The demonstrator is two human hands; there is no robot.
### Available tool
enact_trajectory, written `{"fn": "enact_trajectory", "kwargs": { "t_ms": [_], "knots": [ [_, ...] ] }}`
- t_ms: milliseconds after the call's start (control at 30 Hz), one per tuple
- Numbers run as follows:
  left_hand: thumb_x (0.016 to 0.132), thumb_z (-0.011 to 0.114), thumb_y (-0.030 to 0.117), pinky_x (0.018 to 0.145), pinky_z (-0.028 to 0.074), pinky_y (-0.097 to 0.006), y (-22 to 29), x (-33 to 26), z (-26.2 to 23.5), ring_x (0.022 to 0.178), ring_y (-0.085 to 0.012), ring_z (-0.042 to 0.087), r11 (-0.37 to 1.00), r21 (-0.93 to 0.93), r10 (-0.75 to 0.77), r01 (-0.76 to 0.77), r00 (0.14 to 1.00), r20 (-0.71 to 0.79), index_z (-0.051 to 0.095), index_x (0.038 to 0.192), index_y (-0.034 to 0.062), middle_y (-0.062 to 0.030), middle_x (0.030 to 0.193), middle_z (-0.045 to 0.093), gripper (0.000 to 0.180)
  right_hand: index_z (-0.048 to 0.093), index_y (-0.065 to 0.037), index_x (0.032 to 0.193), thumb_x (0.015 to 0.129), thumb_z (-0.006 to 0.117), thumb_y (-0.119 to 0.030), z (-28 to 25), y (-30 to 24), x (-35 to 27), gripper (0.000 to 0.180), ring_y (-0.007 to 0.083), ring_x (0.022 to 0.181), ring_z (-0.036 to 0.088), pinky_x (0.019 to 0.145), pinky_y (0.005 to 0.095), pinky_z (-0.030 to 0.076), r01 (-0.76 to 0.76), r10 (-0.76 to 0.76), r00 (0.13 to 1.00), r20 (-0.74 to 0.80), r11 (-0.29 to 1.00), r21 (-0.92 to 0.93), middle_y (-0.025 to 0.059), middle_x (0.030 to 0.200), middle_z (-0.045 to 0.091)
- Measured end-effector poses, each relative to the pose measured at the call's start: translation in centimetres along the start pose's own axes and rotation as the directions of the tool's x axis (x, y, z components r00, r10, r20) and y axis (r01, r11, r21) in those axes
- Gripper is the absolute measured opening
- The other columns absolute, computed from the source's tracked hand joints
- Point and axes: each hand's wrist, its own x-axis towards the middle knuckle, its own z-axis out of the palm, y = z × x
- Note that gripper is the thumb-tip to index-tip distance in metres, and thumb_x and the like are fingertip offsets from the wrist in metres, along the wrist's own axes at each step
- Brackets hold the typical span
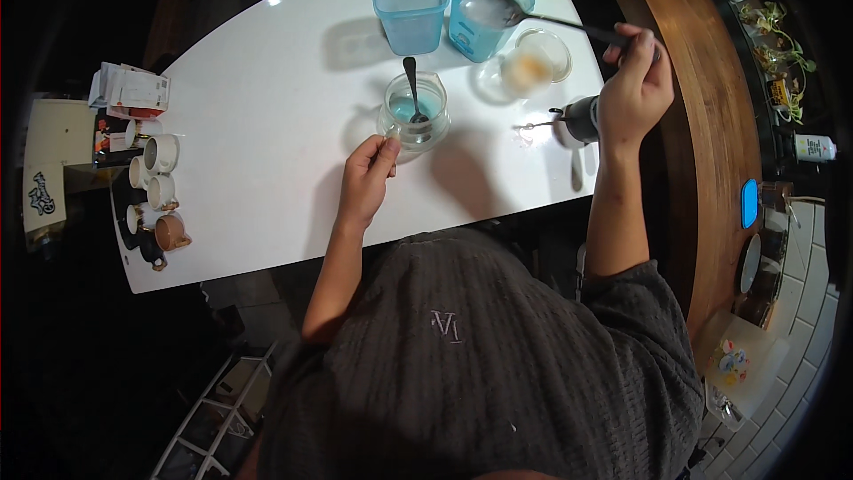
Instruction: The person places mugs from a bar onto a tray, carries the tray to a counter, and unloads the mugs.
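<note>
My left hand (366, 180) grips the handle of a clear glass jug (437, 136) near the table's front edge. Some blue content shows inside it, and a dark-handled spoon (410, 80) leans upright in the jug. Raised at the right, my right hand (636, 93) is closed round the handle of a long dark serving spoon (573, 28). Whitish stuff lies in that spoon's bowl, which hangs over a translucent blue tub (475, 41). A second blue tub (409, 5) stands open to its left.
Beside the right tub are a clear round container (502, 84) with a blurred yellow-orange patch and a round lid (553, 52). A dark cup (582, 118) stands below my right hand. Several mugs (162, 191) crowd the white table's left end. A wooden counter (689, 62) runs along the right.
</note>
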Motion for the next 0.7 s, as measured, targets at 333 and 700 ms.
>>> {"fn": "enact_trajectory", "kwargs": {
  "t_ms": [333, 700],
  "knots": [
    [0.099, 0.054, 0.024, 0.065, 0.039, -0.022, -0.1, 0.3, -0.2, 0.067, -0.0068, 0.046, 0.999, -0.027, 0.040, -0.039, 0.999, 0.016, 0.056, 0.083, 0.0058, 0.0023, 0.071, 0.050, 0.024, 0.057, 0.007, 0.095, 0.101, 0.041, -0.011, -1.1, 0.7, -5.3, 0.025, 0.0126, 0.070, 0.056, 0.064, 0.0240, 0.044, 0.299, -0.320, 0.934, 0.159, 0.943, 0.143, 0.0102, 0.082, 0.058],
    [0.098, 0.055, 0.024, 0.066, 0.038, -0.023, -1.1, -1.8, -1.2, 0.068, -0.0068, 0.046, 0.999, 0.032, 0.015, -0.014, 0.999, -0.041, 0.056, 0.082, 0.0054, 0.0024, 0.071, 0.050, 0.025, 0.069, -0.009, 0.093, 0.094, 0.053, -0.020, 4.1, 6.5, 2.4, 0.019, 0.0276, 0.072, 0.062, 0.068, 0.0397, 0.048, 0.233, -0.194, 0.972, 0.131, 0.858, -0.458, 0.0088, 0.074, 0.067]
  ]
}}
